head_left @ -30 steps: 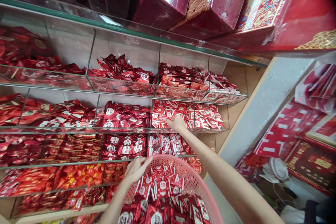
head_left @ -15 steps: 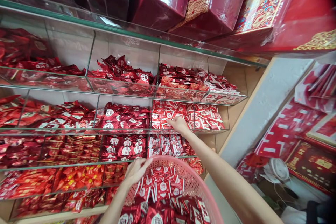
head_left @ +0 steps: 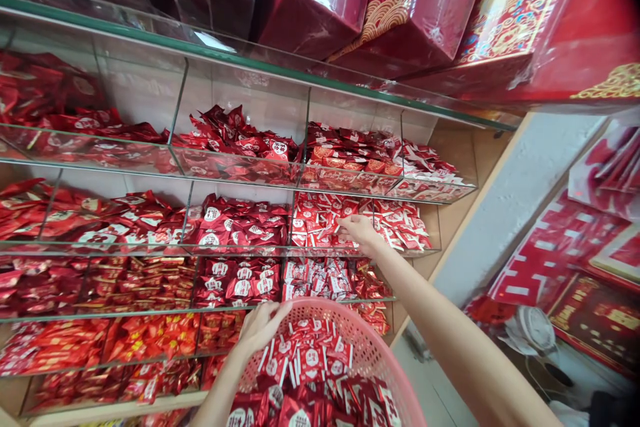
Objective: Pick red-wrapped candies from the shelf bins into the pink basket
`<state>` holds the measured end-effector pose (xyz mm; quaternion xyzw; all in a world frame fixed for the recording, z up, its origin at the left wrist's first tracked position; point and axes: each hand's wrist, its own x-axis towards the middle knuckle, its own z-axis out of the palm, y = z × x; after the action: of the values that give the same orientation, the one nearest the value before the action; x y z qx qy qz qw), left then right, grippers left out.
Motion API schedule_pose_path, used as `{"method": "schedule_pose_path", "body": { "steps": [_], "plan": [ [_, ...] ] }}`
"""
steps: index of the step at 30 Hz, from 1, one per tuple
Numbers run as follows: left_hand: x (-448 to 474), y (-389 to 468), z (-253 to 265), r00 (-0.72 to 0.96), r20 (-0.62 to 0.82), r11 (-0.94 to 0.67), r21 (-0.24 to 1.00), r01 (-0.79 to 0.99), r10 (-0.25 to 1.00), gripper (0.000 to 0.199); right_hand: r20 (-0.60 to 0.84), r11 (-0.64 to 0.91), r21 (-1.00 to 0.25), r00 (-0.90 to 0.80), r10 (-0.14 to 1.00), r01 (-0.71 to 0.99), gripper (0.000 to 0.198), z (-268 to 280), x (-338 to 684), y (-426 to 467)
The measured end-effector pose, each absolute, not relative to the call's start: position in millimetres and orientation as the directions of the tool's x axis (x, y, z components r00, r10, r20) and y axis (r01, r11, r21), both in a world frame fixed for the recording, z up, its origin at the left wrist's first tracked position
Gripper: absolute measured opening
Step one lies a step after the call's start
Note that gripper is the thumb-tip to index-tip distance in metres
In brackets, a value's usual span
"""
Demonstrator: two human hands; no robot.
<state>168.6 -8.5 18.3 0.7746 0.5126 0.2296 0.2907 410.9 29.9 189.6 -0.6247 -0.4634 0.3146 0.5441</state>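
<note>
While the left hand grips the pink basket, fingers clamped over its rim, the right hand is in a clear bin, at the packets. Right fingers bent; cannot tell if they pinch one. Packets small, flat, glossy, bright red with white strips and pale labels. Basket holds similar red packets on its far side, darker packets nearer.
</note>
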Motion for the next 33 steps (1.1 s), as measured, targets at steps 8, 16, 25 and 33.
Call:
{"method": "schedule_pose_path", "body": {
  "steps": [8, 16, 25, 33],
  "plan": [
    [169, -8, 17, 0.373, 0.07, -0.319, 0.675, 0.665, 0.925, 0.056, 0.232, 0.226, -0.973, 0.257, 0.938, 0.052, 0.035, 183, 423, 14],
    [169, -8, 20, 0.375, 0.033, -0.291, 0.696, 0.657, 0.926, 0.059, 0.303, 0.301, -0.953, 0.2, 0.932, 0.042, 0.034, 179, 411, -16],
    [170, -7, 18, 0.388, 0.021, -0.293, 0.693, 0.659, 0.921, 0.058, -0.097, -0.091, -0.985, -0.035, 0.995, 0.145, 0.039, 50, 397, -79],
    [170, -9, 19, 0.392, 0.046, -0.31, 0.698, 0.646, 0.919, 0.058, -0.269, -0.26, -0.949, -0.031, 0.963, 0.178, 0.04, 2, 392, -100]
  ]
}}
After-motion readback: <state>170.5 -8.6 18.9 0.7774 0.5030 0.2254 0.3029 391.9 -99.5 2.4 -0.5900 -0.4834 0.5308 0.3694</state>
